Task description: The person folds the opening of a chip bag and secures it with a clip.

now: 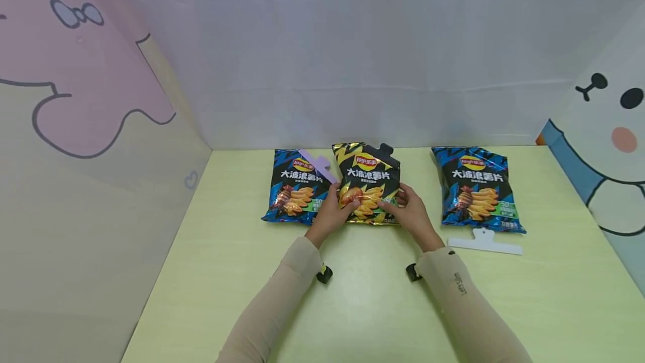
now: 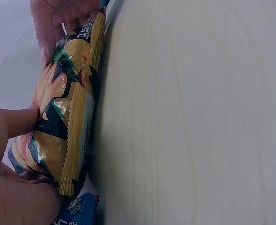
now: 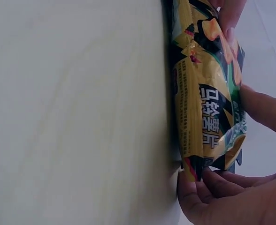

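A pale green table (image 1: 211, 296) stands before white sheeting. On it, from the left: a blue crisp bag (image 1: 294, 193), the yellow-and-black crisp bag (image 1: 370, 181) in the middle, another blue bag (image 1: 477, 188). The left hand (image 1: 332, 214) and right hand (image 1: 410, 213) pinch the middle bag's lower corners. It looks light, puffy, slick and crushable, so the crimped seams seem the safest hold

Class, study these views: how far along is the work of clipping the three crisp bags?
Done: the left blue bag wears a lilac clip, and the yellow bag a black clip. In hand: the left hand and right hand grip the yellow bag's lower corners. Left: the right blue bag has no clip; the white clip lies before it.
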Motion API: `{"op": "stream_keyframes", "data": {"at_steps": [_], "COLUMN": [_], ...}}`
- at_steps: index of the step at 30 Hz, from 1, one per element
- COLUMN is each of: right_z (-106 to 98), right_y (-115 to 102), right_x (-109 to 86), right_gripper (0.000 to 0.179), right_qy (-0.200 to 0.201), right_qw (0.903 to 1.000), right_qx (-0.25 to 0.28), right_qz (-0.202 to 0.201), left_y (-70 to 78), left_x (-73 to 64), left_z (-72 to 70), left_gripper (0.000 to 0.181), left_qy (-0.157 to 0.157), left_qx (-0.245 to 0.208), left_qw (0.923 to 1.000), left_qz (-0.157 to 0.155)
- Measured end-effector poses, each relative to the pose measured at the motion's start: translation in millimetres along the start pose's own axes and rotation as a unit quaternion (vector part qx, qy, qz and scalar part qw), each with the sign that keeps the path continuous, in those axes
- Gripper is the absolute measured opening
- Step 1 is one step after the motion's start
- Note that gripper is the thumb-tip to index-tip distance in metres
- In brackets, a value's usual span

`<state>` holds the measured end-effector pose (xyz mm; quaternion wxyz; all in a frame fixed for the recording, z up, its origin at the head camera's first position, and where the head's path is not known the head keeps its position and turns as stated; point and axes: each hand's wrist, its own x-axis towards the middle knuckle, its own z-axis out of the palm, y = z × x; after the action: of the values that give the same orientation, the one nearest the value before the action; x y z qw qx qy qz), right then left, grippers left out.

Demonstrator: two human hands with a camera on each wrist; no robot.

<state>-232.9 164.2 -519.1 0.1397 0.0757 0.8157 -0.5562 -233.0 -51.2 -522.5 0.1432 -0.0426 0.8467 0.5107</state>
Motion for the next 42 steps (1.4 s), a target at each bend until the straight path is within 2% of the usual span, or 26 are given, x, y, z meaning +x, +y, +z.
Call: {"op": "stream_keyframes", "data": {"at_steps": [5, 9, 17, 23, 32, 36, 42], "right_z": [-6.3, -11.9, -26.5, -38.4, -48.8, -53.0, -58.9], "right_y": [-0.6, -5.0, -9.8, -8.5, -7.7, -7.1, -7.5], "right_x": [-7.1, -13.9, -22.5, -25.8, -29.3, -31.2, -34.4], "right_gripper": [0.086, 0.083, 0.079, 0.077, 0.077, 0.076, 0.075], "right_qy": [-0.006, -0.006, 0.001, 0.024, 0.045, 0.054, 0.064], "right_qw": [0.9999, 0.9999, 0.9997, 0.9991, 0.9977, 0.997, 0.9962], "right_qx": [-0.007, -0.011, -0.007, -0.011, -0.011, -0.011, -0.015], "right_qz": [0.003, -0.009, -0.024, -0.033, -0.049, -0.056, -0.057], "left_y": [1.8, 3.4, 13.7, 22.4, 30.1, 32.9, 35.9], "left_x": [0.1, 0.7, -1.8, -3.9, -1.8, -1.3, -2.5], "left_z": [4.5, 6.4, 11.8, 16.8, 29.4, 35.8, 41.7], "left_gripper": [0.082, 0.083, 0.083, 0.075, 0.068, 0.066, 0.066], "left_qy": [0.004, 0.006, 0.049, 0.101, 0.134, 0.138, 0.128], "left_qx": [-0.002, -0.013, -0.019, -0.022, 0.004, 0.024, 0.039], "left_qw": [1.0, 0.9999, 0.9966, 0.9873, 0.9797, 0.9753, 0.9751], "left_qz": [-0.004, 0.008, 0.063, 0.121, 0.149, 0.171, 0.177]}}
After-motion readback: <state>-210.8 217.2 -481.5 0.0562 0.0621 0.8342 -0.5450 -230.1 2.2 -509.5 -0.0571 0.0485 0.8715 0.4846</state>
